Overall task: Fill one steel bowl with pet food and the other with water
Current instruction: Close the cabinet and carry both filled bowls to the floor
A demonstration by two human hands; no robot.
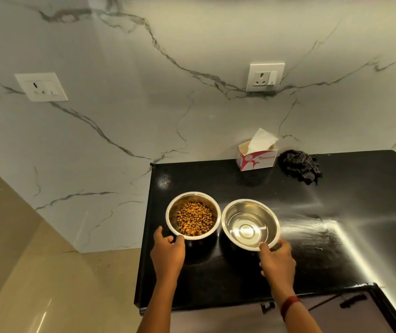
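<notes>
- Two steel bowls sat rim to rim near the counter's [228,280] left end: kibble bowl [193,215] at 9 o'clock, water bowl [251,224] at 3.
- Left hand [168,252] gripped the kibble bowl's near rim.
- Right hand [277,260] pinched the water bowl's rim at 5 o'clock.
- Tissue box [257,156] and a dark cloth [299,165] sat way back at 12.

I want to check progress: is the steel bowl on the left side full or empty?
Partly filled: the left steel bowl holds brown kibble covering its bottom, well below the rim. The left hand grips its near rim.
</notes>
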